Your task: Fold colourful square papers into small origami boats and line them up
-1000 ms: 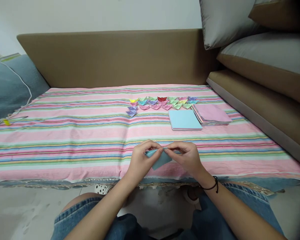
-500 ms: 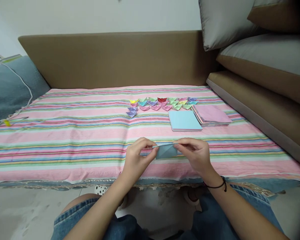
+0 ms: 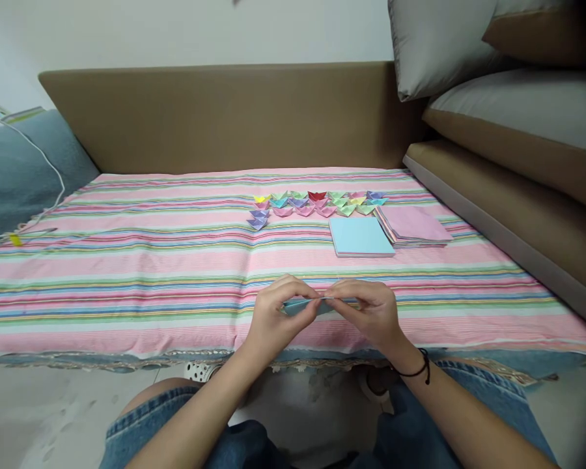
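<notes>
Left hand [image 3: 280,314] and right hand [image 3: 368,314] pinch a folded blue paper [image 3: 323,308] between thumbs and fingertips.
Head view: thin and flat-creased, it spans both hands, fingertips close together, over the near edge of the striped cloth [image 3: 176,264]; farther back lie a smooth, square blue-topped stack [image 3: 361,236], a pink-topped stack [image 3: 417,223] just beside it, and pointed paper shapes [image 3: 317,203] in rows toward the far edge.

Left hand [image 3: 279,311] and right hand [image 3: 370,311], closer together than half a second ago, near front edge of striped cloth [image 3: 176,264], blue paper [image 3: 297,307], tipped flatter, less face visible.
</notes>
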The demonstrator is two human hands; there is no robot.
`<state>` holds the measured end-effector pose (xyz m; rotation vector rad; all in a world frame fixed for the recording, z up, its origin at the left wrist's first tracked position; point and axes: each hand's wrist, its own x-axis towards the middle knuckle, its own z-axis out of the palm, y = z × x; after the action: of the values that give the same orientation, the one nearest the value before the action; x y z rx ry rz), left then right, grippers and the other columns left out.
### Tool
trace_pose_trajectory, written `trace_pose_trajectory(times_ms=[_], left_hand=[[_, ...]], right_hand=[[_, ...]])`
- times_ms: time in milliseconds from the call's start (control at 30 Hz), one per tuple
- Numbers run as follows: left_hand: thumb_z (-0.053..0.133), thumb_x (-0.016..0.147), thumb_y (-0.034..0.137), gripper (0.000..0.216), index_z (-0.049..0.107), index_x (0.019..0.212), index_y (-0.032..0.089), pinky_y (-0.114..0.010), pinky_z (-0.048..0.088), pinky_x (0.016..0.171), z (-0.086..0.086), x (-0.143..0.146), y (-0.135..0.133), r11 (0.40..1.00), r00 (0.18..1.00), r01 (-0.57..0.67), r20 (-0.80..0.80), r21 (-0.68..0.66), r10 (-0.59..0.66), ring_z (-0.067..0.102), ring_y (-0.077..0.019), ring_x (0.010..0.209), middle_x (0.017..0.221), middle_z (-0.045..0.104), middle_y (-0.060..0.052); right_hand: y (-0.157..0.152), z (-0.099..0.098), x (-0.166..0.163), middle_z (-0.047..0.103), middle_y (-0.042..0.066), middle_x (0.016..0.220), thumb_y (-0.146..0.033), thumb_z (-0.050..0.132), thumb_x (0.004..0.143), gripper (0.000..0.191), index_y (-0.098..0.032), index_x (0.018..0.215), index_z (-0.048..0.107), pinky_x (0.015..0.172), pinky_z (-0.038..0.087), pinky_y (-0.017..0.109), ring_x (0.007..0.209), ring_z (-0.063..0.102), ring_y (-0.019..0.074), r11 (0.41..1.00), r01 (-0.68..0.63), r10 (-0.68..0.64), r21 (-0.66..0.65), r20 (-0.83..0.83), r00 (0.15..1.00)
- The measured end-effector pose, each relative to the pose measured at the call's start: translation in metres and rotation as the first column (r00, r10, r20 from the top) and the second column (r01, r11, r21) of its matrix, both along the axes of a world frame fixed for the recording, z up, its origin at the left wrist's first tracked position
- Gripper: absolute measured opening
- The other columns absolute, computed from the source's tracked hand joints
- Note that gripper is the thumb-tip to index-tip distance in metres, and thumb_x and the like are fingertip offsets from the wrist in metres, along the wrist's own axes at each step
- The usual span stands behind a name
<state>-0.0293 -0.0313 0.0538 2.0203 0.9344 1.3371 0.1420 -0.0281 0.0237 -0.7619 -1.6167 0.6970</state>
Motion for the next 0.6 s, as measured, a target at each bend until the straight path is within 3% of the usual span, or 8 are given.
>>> trace_pose_trajectory(times_ms=[333,600], left_hand=[[0.060,0.079,0.019,0.008,0.065,0.074,0.019,-0.030,0.048,0.068,0.005,-0.015,0.007,0.999,0.999,-0.048,-0.015,0.008,0.049,0.060,-0.0158,0.070,0.071,0.067,-0.003],[0.062,0.078,0.017,0.006,0.067,0.075,0.019,-0.027,0.047,0.067,0.008,-0.019,0.010,0.999,0.998,-0.024,-0.058,0.045,0.026,0.060,-0.0142,0.068,0.071,0.068,-0.002]], right_hand=[[0.004,0.002,0.015,0.073,0.003,0.072,-0.019,0.070,0.072,0.007,-0.024,0.069,0.073,0.061,0.056,0.035,0.069,0.068,0.0223,0.981,0.189,-0.191,-0.035,-0.063,0.980],[0.006,0.005,0.018,0.073,0.000,0.073,-0.008,0.067,0.071,0.020,-0.027,0.077,0.073,0.063,0.055,0.034,0.069,0.068,0.0202,0.985,0.143,-0.138,0.099,-0.051,0.989]])
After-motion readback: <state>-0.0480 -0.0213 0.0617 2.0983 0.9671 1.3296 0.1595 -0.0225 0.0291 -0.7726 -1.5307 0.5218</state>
